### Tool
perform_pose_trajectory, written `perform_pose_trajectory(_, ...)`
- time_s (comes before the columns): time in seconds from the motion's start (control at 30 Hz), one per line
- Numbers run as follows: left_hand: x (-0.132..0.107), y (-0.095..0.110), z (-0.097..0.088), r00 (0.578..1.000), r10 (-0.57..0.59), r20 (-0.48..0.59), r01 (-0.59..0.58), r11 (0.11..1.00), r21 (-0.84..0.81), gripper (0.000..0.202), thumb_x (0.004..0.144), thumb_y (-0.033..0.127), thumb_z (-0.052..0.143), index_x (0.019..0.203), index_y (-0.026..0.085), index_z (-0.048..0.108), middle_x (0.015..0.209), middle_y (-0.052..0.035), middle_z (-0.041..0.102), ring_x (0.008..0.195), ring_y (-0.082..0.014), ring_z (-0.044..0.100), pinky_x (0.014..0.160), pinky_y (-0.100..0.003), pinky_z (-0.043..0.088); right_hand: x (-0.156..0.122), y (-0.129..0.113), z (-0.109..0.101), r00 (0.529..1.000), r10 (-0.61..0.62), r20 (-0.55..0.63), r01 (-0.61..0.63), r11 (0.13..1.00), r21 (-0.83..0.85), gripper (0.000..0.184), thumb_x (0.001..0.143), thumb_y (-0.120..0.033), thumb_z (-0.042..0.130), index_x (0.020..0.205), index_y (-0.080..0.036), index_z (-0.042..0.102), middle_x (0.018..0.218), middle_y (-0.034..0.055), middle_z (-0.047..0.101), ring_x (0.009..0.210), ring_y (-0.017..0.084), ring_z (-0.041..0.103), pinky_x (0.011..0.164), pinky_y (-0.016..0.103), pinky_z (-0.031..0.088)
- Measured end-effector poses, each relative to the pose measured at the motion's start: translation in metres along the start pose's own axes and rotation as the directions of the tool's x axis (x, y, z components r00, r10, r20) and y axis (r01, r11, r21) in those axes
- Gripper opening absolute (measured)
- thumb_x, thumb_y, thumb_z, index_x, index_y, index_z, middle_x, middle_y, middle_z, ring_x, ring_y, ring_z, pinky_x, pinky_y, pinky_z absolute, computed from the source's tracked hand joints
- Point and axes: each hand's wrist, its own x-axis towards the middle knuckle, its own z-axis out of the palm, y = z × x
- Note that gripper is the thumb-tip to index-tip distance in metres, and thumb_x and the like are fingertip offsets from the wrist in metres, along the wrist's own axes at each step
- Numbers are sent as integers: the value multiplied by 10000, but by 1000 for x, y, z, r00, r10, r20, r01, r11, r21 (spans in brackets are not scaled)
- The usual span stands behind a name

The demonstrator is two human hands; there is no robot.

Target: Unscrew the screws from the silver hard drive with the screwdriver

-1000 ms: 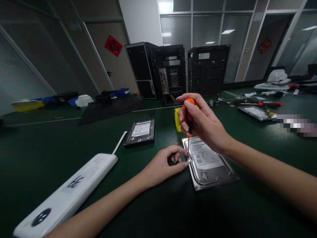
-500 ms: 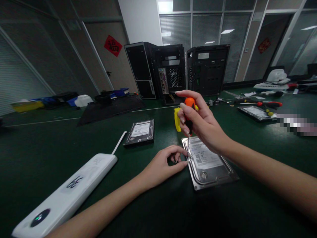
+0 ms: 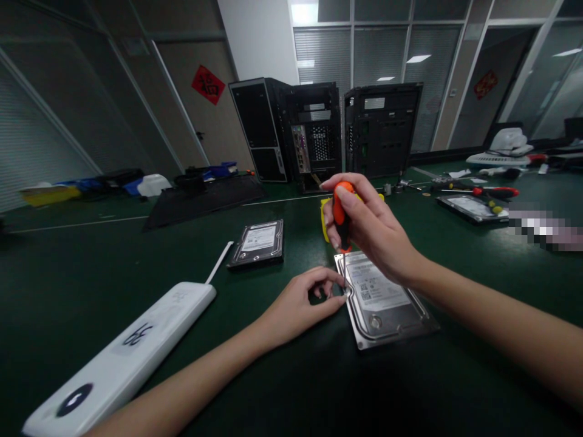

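My right hand [image 3: 378, 227] is closed around the orange and black handle of a screwdriver [image 3: 338, 209], held nearly upright. Its thin shaft points down to the left edge of a silver hard drive [image 3: 387, 309], which lies flat with its label facing up. My left hand [image 3: 303, 300] rests at that same edge, thumb and index fingertip pinched close about the screwdriver's tip. Whatever sits between those fingertips is too small to make out. Partly hidden behind my right hand is a yellow object [image 3: 326, 223].
Left of centre lies another hard drive [image 3: 259, 241]. A long white device marked 39 [image 3: 150, 340] extends along the left. Computer cases [image 3: 262, 127] stand at the back. On the right are a third hard drive [image 3: 469, 206] and red-black handled tools [image 3: 498, 192].
The screwdriver's handle has tipped slightly left, and my right hand's fingers have shifted around it. My left hand and the hard drive stay put. The green light on the white device is off.
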Motion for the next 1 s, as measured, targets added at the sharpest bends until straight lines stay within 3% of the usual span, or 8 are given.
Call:
perform_pose_trajectory(0.23,1,0,1,1000,-2,2,2,1000,1,236,817,308,559,1001,173,620,810,-3,542,741,-140,501,659,-231,396,3,-3,-1,997,-28,-65,27,1000,-10,89,872,-262,479,953,-226,469,867,-6,517,674,78,543,723,254,499)
perform_pose_trajectory(0.47,1,-1,0,1000,-9,7,9,1000,-8,245,818,314,559,1007,170,618,825,-6,549,754,-143,508,675,-238,404,3,1,-2,1000,-16,0,16,1000,14,127,877,-282,471,991,-240,433,825,-18,519,593,61,513,646,239,507)
perform_pose_trajectory(0.67,1,0,-1,1000,-6,20,6,1000,-14,237,822,296,558,1017,171,611,834,-7,548,775,-146,513,683,-243,399,2,1,-2,999,-29,-37,28,999,-20,218,891,-280,444,1109,-279,432,769,-34,482,513,56,420,571,227,500)
perform_pose_trajectory(0.83,0,-1,-1,1000,0,31,0,1000,-8,231,830,302,553,1017,178,608,830,-2,537,773,-143,508,684,-245,394,2,-1,-4,998,-25,-53,22,999,-49,154,897,-304,440,1035,-247,481,724,-30,477,543,62,459,527,199,435)
perform_pose_trajectory(1.0,0,-2,-1,1000,-1,29,2,1000,-13,241,829,312,553,1021,176,607,838,-5,543,770,-141,510,670,-238,393,2,-5,-7,999,3,-35,-4,999,-44,264,933,-360,314,1041,-226,513,798,7,539,628,92,528,577,229,444)
